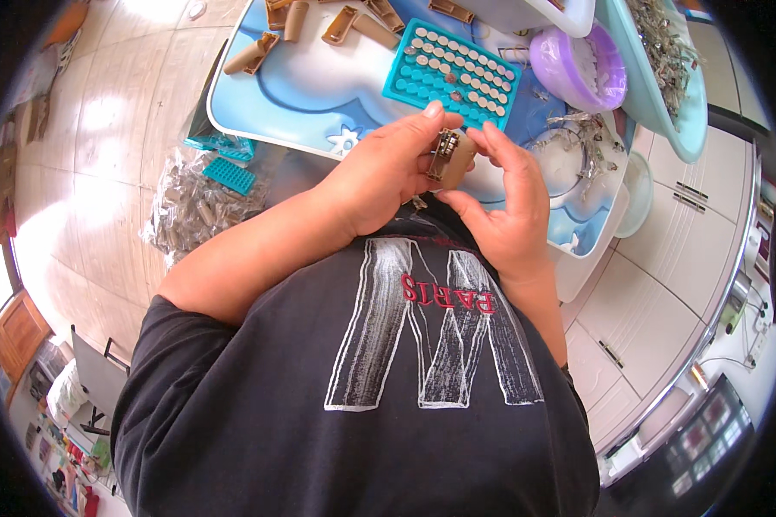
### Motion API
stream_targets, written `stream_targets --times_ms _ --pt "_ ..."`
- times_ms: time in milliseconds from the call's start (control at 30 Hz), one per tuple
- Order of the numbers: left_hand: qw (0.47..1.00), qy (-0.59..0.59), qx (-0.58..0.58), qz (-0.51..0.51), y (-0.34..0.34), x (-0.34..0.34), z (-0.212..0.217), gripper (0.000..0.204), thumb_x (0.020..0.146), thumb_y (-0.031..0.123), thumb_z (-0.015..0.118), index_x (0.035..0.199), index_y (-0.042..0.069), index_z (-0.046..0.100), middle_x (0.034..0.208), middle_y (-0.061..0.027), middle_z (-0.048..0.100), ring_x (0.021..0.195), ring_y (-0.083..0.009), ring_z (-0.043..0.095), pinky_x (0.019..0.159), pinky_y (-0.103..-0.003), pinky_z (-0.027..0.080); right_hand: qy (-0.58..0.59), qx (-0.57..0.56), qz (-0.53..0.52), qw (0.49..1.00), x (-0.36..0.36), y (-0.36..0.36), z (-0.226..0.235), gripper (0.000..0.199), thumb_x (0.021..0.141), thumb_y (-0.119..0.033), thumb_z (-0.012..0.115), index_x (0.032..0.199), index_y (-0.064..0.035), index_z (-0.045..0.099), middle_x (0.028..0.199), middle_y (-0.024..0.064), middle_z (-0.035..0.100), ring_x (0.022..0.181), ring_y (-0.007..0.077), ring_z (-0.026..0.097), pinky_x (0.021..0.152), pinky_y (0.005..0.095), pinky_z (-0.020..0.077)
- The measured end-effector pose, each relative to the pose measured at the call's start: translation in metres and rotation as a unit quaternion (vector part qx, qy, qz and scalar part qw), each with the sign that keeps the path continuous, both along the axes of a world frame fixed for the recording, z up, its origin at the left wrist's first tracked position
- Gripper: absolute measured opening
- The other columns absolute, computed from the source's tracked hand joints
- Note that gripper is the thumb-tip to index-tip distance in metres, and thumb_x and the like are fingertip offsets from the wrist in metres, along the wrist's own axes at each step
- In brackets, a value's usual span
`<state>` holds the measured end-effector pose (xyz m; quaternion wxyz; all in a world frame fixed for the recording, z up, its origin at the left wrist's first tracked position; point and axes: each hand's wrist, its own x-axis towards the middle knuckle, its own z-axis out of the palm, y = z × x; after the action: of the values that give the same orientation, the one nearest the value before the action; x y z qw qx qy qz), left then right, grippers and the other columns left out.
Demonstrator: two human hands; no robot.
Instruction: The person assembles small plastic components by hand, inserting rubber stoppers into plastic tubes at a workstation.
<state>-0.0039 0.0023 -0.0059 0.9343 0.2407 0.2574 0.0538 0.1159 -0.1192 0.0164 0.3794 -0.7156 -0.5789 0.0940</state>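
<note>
- Left hand point(388, 161): closed on a brown casing point(459, 165), metal parts point(445, 148) showing in its open side; the casing is over the near edge of the blue-and-white table point(310, 82)
- Right hand point(510, 207): fingers bent about the casing's right side; firmness of grip cannot be told
- Likely risk: uneven finger pressure could dislodge the metal parts
- Secondary risk: a slip could jolt the teal tray point(395, 76), unseating its white discs point(420, 33)

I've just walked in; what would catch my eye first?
Probably the brown casing with metal parts, held between the left hand and right hand in the upper middle. Just beyond it, a turquoise tray dotted with pale discs stands out on the blue-and-white table, with a purple bowl to its right.
</note>
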Motion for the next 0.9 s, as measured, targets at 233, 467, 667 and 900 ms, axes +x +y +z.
stream_targets --times_ms 233,467,667,900 --pt "1.0 -0.023 -0.003 0.01 -0.002 -0.001 0.001 0.048 0.097 0.041 0.038 0.122 0.002 0.049 0.111 -0.0087 0.058 0.098 -0.0176 0.057 0.081 -0.03 0.049 -0.006 0.002 0.009 1.0 -0.005 0.007 -0.001 0.075 0.056 -0.011 0.081 0.123 -0.0064 0.05 0.104 0.0099 0.061 0.087 0.0264 0.059 0.079 0.0371 0.0465" --pt "1.0 -0.012 0.013 0.006 -0.002 -0.003 0.007 0.047 0.097 0.043 0.036 0.12 0.004 0.053 0.111 -0.0077 0.058 0.097 -0.0167 0.057 0.081 -0.029 0.048 -0.009 0.001 0.011 1.0 -0.005 0.009 -0.002 0.075 0.055 -0.008 0.081 0.123 -0.0066 0.049 0.103 0.0098 0.061 0.088 0.0265 0.059 0.077 0.036 0.0472" --pt "1.0 0.005 0.026 0.007 -0.003 -0.002 0.013 0.035 0.095 0.023 0.05 0.124 0.003 0.051 0.11 -0.0086 0.058 0.098 -0.0139 0.056 0.083 -0.027 0.047 -0.024 0.019 0.012 0.999 -0.005 0.009 -0.006 0.074 0.056 -0.007 0.08 0.123 -0.006 0.049 0.103 0.0101 0.061 0.089 0.0272 0.058 0.077 0.0362 0.0471" --pt "0.969 -0.047 0.243 0.017 -0.009 -0.005 0.004 0.057 0.088 -0.005 0.053 0.138 0.002 0.028 0.113 -0.0126 0.057 0.103 -0.0171 0.056 0.088 -0.028 0.046 0.142 0.007 -0.029 0.989 0.001 0.007 -0.001 0.053 0.073 -0.019 0.075 0.118 -0.0009 0.054 0.107 0.0128 0.061 0.098 0.0273 0.057 0.085 0.0345 0.0453"
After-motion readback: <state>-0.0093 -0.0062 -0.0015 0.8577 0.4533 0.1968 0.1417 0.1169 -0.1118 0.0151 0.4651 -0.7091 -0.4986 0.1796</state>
